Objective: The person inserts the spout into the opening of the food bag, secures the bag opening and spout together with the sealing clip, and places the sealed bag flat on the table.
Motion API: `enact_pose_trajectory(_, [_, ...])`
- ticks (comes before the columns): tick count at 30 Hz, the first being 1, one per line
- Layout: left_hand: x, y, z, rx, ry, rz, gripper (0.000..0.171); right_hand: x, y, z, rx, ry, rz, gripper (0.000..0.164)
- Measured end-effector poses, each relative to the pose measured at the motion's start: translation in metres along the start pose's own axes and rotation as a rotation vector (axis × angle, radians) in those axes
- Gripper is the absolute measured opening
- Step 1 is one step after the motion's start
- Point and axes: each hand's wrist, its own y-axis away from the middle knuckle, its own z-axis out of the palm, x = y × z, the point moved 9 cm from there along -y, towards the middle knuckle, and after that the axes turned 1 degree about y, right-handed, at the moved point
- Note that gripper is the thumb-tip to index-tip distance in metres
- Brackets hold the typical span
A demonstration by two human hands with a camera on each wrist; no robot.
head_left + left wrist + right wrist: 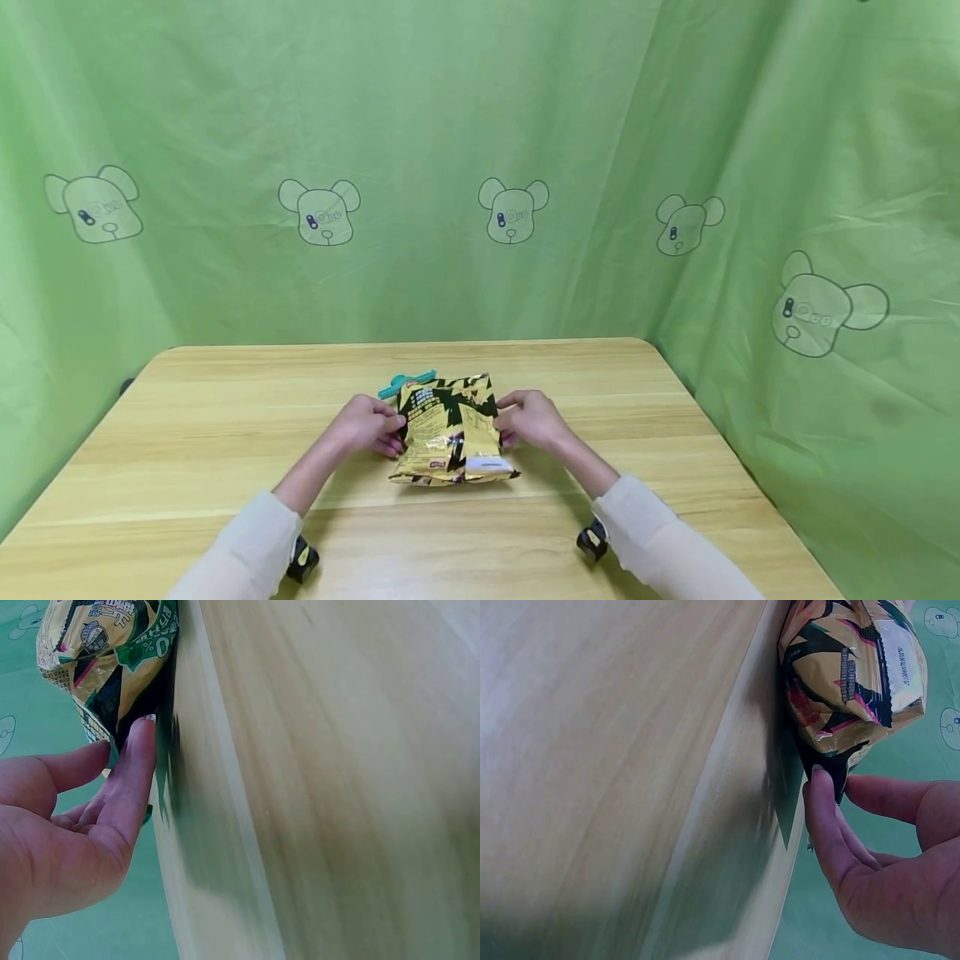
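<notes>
A yellow and black snack bag (433,437) lies on the table, its crimped bottom edge towards me. My left hand (371,427) pinches its left side; in the left wrist view, the thumb and fingers of this hand (82,817) meet at a dark edge of the bag (112,645). On the opposite side, my right hand (531,418) pinches the bag's right edge. The right wrist view shows that hand (885,862) with the wrapper's corner between thumb and fingers. Behind the bag's upper left corner is a teal bar (405,382) with a rounded middle, partly hidden.
The light wooden table (187,433) has rounded far corners. Green curtains (420,283) with bear-head drawings hang behind it and along its sides. Black wrist devices (302,558) show beneath both sleeves.
</notes>
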Motion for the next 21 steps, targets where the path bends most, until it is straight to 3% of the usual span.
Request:
enact_pose_trajectory(12, [0.001, -0.001, -0.003, 0.011, -0.01, 0.015, 0.022, -0.001, 0.002, -0.001, -0.008, 0.046, -0.009, 0.048])
enact_pose_trajectory(17, [0.009, 0.005, -0.014, 0.057, -0.088, 0.05, 0.022, -0.002, 0.004, -0.001, -0.021, 0.069, -0.004, 0.051])
enact_pose_trajectory(21, [0.02, 0.01, -0.027, 0.132, -0.245, 0.112, 0.028, -0.007, 0.007, -0.007, 0.021, 0.125, -0.031, 0.05])
